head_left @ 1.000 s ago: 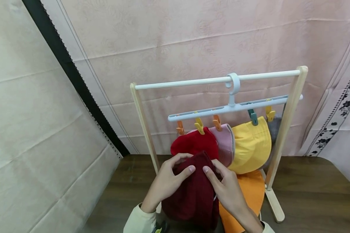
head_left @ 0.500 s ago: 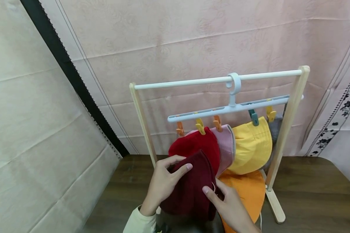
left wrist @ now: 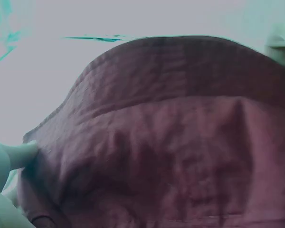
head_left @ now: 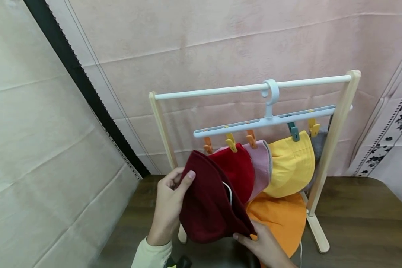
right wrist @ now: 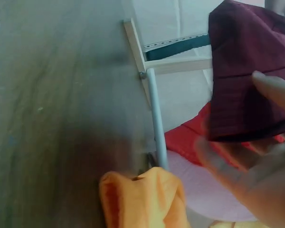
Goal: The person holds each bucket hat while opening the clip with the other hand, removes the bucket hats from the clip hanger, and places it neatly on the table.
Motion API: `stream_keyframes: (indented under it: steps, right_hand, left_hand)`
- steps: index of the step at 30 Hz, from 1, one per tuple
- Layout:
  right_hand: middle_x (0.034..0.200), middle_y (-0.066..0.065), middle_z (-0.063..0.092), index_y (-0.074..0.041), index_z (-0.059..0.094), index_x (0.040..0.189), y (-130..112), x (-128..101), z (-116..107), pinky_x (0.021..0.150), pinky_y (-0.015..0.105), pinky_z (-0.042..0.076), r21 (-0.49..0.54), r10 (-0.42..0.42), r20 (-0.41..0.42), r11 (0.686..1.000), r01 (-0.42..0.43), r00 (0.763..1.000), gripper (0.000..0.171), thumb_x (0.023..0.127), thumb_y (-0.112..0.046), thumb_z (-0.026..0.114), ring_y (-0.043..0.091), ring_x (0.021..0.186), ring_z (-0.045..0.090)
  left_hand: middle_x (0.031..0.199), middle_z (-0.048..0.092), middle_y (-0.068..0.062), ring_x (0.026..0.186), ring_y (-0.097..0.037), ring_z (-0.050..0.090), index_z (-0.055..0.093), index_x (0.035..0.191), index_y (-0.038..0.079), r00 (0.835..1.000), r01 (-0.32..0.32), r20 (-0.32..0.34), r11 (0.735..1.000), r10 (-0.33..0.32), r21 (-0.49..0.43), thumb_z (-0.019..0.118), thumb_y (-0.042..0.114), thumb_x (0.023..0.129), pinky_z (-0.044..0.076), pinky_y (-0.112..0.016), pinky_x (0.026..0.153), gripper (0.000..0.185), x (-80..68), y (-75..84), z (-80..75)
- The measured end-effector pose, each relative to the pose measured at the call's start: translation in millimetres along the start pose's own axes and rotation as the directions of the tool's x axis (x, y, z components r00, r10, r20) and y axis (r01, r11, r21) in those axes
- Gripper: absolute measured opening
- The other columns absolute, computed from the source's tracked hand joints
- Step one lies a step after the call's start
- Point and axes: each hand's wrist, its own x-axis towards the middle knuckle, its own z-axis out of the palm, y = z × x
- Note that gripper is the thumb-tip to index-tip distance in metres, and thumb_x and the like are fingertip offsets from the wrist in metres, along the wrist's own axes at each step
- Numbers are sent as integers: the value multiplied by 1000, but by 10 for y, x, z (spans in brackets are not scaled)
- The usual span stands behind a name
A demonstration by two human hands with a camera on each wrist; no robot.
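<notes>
- Two hands hold one dark red hat in front of the drying rack.
- The left hand grips the hat's upper left edge, thumb laid over the cloth and fingers curled behind it, just before the rack's left post.
- The right hand pinches the hat's lower right corner from beneath, low before the rack; in the right wrist view its fingers lie blurred against the cloth.
- The dark red hat is raised and tilted, its top edge near the orange clip at the left end of the clip hanger, which hooks over the rack's white top bar.
- Behind the dark red hat, clipped under the hanger, hang a bright red hat, a pink hat and a yellow hat, overlapping one another.
- An orange hat lies on the wooden table inside the rack's frame, under the yellow one.
- Open table stretches right of the rack's right foot; left of the rack a pale wall panel closes in.
</notes>
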Motion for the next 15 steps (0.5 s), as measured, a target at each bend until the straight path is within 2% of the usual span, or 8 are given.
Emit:
stream_keyframes:
  steps: [3, 6, 10, 13, 15]
  right_hand:
    - [124, 8, 74, -10, 72, 129, 47, -24, -31, 86, 27, 57, 55, 30, 19, 998, -31, 999, 30, 104, -27, 70, 3, 105, 67]
    - [125, 11, 73, -6, 70, 132, 56, -55, -75, 85, 25, 56, 92, 98, 23, 991, -100, 995, 34, 105, -26, 68, 2, 102, 66]
    - [108, 10, 73, 1, 67, 128, 50, -100, -135, 69, 29, 57, 128, 168, 11, 978, -168, 986, 33, 106, -23, 66, 7, 78, 65]
    - [85, 7, 67, 5, 64, 123, 50, -140, -171, 58, 32, 56, 195, 215, 14, 957, -214, 976, 31, 107, -22, 64, 13, 61, 59]
    - [77, 7, 64, 5, 63, 121, 53, -175, -187, 58, 32, 56, 231, 236, 2, 945, -230, 972, 30, 108, -22, 62, 15, 59, 60]
  left_hand:
    - [86, 74, -4, 82, -17, 70, 75, 110, 1, 997, 12, -75, 999, -16, -47, 76, 20, 100, 58, -29, 75, 21, 40, -43, -43]
    - [88, 76, -3, 84, -17, 71, 74, 113, 1, 994, 31, -103, 997, -39, -77, 75, 20, 101, 58, -29, 77, 23, 59, -100, -80]
    - [93, 78, -3, 85, -17, 73, 73, 115, 1, 992, 40, -115, 996, -49, -85, 74, 18, 101, 59, -29, 76, 23, 70, -195, -121]
    - [97, 78, -4, 85, -17, 75, 72, 115, 0, 991, 30, -126, 997, -38, -69, 75, 16, 100, 61, -30, 75, 22, 64, -243, -152]
    - [100, 79, -5, 85, -17, 76, 71, 115, -2, 990, 21, -136, 999, -27, -43, 75, 15, 100, 61, -29, 75, 23, 48, -267, -174]
